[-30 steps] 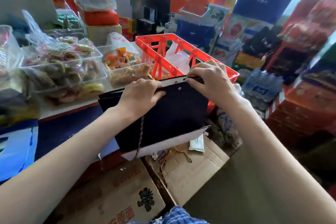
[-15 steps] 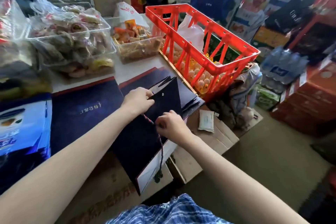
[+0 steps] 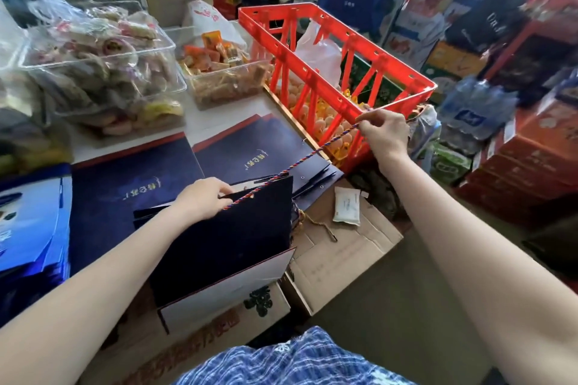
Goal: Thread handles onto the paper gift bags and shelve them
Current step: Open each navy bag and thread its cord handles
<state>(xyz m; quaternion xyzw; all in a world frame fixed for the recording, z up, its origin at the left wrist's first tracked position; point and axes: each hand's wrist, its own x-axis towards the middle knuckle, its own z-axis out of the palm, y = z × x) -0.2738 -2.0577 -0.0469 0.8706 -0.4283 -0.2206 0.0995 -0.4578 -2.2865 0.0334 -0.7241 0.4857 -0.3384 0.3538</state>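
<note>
Head view: we hold the dark paper gift bag (image 3: 225, 237) at the desk (image 3: 200, 122) edge, left hand (image 3: 203, 197) gripping its stiff top rim, right hand (image 3: 383, 131) pinching the limp twisted cord (image 3: 294, 166) taut. Light, creasable paper; we judge the reinforced rim best to hold.

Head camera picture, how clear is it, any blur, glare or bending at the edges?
Head view: the navy gift bag, the twisted cord and both hands are fairly sharp; the stacked boxes and water bottle pack on the right are smeared and soft; wide-angle distortion bows the orange crate and stretches the forearms; daylight washes out the clear snack tubs at upper left.
</note>
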